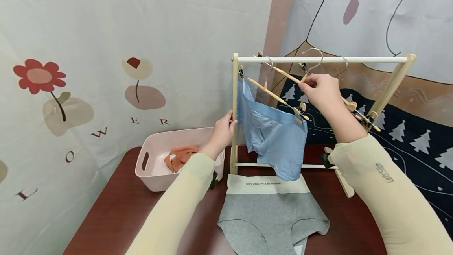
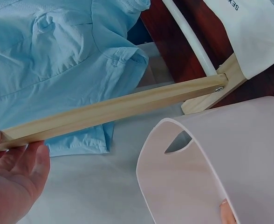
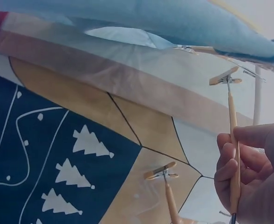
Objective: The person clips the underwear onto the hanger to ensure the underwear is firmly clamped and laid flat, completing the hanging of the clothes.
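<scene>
My left hand (image 1: pixel 222 131) grips the wooden upright (image 1: pixel 234 89) of a small clothes rack; the left wrist view shows the fingers against the post (image 2: pixel 109 108). My right hand (image 1: pixel 323 91) pinches a wooden clip hanger (image 1: pixel 286 74) near its middle, below the metal hook. Nothing hangs from that hanger's visible clip (image 3: pixel 224 77). Whether its hook touches the rack's white rod (image 1: pixel 364 60) I cannot tell. Light blue boxer briefs (image 1: pixel 277 129) hang at the rack's left end, clipped to another wooden hanger (image 1: pixel 265 88).
Grey underpants (image 1: pixel 262 204) with a white waistband lie flat on the dark red table (image 1: pixel 116 207). Left of the rack stands a pale pink basket (image 1: pixel 155 180) with an orange cloth (image 1: pixel 182 156) inside. A further hanger (image 3: pixel 170 200) is behind my right hand. A printed curtain (image 1: pixel 198 30) hangs behind.
</scene>
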### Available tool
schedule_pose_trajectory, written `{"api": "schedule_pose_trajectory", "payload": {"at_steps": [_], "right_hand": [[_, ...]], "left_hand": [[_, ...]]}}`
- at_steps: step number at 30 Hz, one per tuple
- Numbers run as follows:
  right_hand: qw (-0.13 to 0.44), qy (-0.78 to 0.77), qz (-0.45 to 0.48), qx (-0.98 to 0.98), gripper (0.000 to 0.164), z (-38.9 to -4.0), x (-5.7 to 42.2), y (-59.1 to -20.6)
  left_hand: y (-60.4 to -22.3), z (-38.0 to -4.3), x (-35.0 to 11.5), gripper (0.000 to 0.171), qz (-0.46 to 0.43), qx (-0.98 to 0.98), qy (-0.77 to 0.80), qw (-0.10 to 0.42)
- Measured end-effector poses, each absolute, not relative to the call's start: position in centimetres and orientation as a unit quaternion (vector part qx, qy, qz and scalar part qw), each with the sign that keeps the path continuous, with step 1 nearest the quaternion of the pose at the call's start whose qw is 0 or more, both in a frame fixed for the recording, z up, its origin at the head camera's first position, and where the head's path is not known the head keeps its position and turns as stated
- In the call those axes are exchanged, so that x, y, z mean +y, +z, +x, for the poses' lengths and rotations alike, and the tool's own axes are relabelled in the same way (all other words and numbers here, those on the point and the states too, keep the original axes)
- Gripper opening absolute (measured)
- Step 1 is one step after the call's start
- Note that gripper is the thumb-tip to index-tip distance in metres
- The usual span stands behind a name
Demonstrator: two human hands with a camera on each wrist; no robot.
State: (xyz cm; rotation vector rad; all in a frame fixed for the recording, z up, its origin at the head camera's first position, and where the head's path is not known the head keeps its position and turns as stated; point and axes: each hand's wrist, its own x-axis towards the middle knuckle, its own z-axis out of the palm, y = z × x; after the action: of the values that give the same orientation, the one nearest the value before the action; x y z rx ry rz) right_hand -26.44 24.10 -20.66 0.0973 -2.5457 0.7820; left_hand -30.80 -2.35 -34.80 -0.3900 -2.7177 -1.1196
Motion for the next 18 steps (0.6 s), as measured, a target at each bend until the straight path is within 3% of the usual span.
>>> {"api": "schedule_pose_trajectory", "payload": {"at_steps": [18], "right_hand": [[0.21,0.276,0.031,-0.937,0.026,-24.3,27.1,-24.6]], "left_hand": [[-34.9,-30.9,-2.5,0.053,-0.138,-0.913,-0.375,0.085]]}}
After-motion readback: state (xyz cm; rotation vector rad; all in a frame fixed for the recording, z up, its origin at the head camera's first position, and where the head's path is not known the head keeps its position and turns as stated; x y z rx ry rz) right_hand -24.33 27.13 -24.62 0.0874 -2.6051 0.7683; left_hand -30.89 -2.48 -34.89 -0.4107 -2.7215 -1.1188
